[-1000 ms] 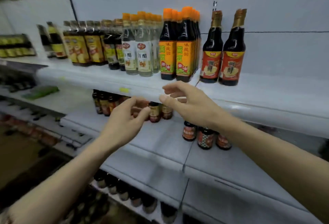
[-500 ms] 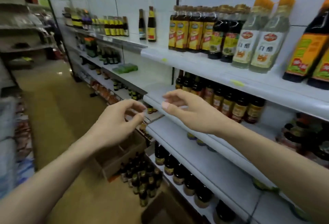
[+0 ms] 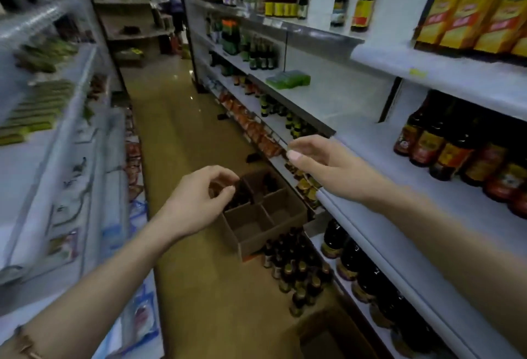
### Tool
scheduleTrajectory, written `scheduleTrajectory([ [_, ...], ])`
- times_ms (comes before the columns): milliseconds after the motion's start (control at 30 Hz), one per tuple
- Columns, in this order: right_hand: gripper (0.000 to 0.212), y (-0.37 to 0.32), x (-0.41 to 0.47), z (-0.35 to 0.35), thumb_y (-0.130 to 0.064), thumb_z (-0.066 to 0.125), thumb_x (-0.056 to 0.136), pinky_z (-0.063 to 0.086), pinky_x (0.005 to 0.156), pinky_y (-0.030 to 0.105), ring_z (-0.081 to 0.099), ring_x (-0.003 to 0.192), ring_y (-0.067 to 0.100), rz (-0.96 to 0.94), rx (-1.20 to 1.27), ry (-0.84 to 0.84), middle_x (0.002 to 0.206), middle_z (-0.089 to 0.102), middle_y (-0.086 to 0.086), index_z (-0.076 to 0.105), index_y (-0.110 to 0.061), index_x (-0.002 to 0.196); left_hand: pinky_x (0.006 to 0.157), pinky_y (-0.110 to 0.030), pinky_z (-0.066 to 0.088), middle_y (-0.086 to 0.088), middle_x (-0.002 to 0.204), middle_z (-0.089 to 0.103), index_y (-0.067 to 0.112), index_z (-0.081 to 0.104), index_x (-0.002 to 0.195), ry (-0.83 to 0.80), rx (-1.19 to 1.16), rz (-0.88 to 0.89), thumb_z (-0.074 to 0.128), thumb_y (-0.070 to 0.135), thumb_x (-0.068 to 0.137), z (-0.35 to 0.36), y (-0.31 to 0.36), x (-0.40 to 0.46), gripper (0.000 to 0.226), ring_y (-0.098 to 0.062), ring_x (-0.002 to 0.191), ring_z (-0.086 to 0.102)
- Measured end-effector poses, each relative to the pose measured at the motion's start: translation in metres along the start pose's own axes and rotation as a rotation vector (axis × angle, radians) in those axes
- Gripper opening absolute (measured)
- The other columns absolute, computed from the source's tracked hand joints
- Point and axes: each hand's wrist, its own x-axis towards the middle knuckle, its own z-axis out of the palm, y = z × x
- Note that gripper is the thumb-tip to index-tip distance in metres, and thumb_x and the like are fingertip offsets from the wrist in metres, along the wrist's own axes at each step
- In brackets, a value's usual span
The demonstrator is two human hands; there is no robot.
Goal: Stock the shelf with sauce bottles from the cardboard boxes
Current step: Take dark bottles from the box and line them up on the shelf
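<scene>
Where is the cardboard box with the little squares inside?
In the head view, the cardboard box sits on the floor at the shelf's foot, just beyond the left hand, with loose bottles standing beside it.

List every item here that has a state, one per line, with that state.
left hand: fingers loosely curled, holds nothing
right hand: relaxed, holds nothing
cardboard box: open, on floor, near compartments bare
loose bottles: upright on floor beside box
middle shelf: partly stocked

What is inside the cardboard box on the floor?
The cardboard box has dividers. The near cells look empty; a few dark bottles stand in the far ones. The left hand covers the far left corner.
</scene>
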Motion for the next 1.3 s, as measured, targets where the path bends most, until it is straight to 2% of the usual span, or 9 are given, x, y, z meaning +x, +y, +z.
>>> scheduleTrajectory([
  [167,0.048,0.02,0.097,0.024,-0.051,0.05,0.094,0.045,0.095,0.027,0.055,0.11,0.006,0.03,0.01,-0.012,0.115,0.056,-0.016,0.049,-0.026,0.134,0.077,-0.005,0.042,0.019,0.099,0.061,0.035,0.059,0.098,-0.001,-0.017,-0.049,0.059,0.02,0.093,-0.002,-0.061,0.066,0.016,0.004,0.094,0.058],
  [367,0.044,0.053,0.226,0.039,-0.05,0.048,0.095,0.039,0.072,0.01,0.051,0.097,-0.005,0.06,0.027,-0.031,0.108,0.051,-0.019,0.047,-0.029,0.134,0.076,-0.002,0.043,0.015,0.101,0.062,0.031,0.06,0.103,-0.042,-0.03,-0.106,0.058,0.022,0.094,-0.008,-0.113,0.181,0.013,0.003,0.094,0.058],
  [500,0.048,0.068,0.303,0.044,-0.053,0.049,0.094,0.04,0.079,0.019,0.052,0.106,0.004,0.079,0.009,-0.052,0.115,0.051,-0.016,0.045,-0.03,0.136,0.081,-0.006,0.044,0.008,0.107,0.061,0.029,0.059,0.104,-0.079,-0.016,-0.129,0.058,0.018,0.094,-0.012,-0.147,0.248,0.016,0.002,0.095,0.057],
  [700,0.054,0.082,0.395,0.052,-0.056,0.048,0.093,0.041,0.081,0.021,0.049,0.107,0.004,0.113,0.004,-0.121,0.122,0.048,-0.014,0.041,-0.03,0.139,0.074,-0.01,0.046,0.009,0.107,0.061,0.033,0.06,0.104,-0.165,-0.133,-0.241,0.055,0.013,0.093,-0.015,-0.193,0.328,0.023,0.001,0.089,0.058],
  [867,0.052,0.098,0.467,0.063,-0.053,0.049,0.094,0.04,0.075,0.015,0.052,0.108,0.007,0.171,0.054,-0.072,0.124,0.052,-0.01,0.043,-0.029,0.139,0.069,-0.005,0.041,0.007,0.1,0.061,0.023,0.062,0.107,-0.205,-0.137,-0.134,0.059,0.018,0.093,-0.009,-0.235,0.415,0.015,0.0,0.083,0.056],
  [1000,0.054,0.121,0.518,0.073,-0.05,0.05,0.093,0.042,0.09,0.024,0.052,0.115,0.01,0.275,0.044,-0.006,0.131,0.052,-0.007,0.042,-0.026,0.141,0.058,-0.015,0.036,0.005,0.076,0.048,0.027,0.062,0.094,-0.247,-0.101,-0.063,0.056,0.024,0.095,0.005,-0.288,0.495,0.006,-0.007,0.065,0.045],
  [1067,0.051,0.134,0.542,0.081,-0.048,0.051,0.093,0.043,0.086,0.021,0.053,0.114,0.01,0.347,0.087,0.051,0.129,0.053,-0.007,0.044,-0.027,0.138,0.056,-0.02,0.035,0.004,0.071,0.045,0.027,0.06,0.089,-0.31,-0.102,-0.018,0.055,0.025,0.096,0.016,-0.316,0.535,0.009,-0.008,0.062,0.042],
  [1200,0.062,0.151,0.574,0.097,-0.055,0.051,0.086,0.045,0.08,0.013,0.053,0.113,0.008,0.474,0.191,0.177,0.131,0.051,-0.006,0.043,-0.025,0.139,0.056,-0.013,0.035,0.006,0.079,0.049,0.024,0.055,0.104,-0.507,-0.054,0.095,0.054,0.022,0.096,0.043,-0.357,0.604,0.008,-0.006,0.066,0.046],
  [1300,0.07,0.167,0.585,0.108,-0.06,0.049,0.081,0.045,0.094,0.026,0.052,0.117,0.01,0.59,0.243,0.29,0.131,0.05,-0.008,0.041,-0.025,0.141,0.062,-0.013,0.037,0.007,0.096,0.052,0.022,0.052,0.122,-0.686,0.043,0.148,0.054,0.021,0.096,0.073,-0.372,0.646,0.026,-0.003,0.076,0.05],
])
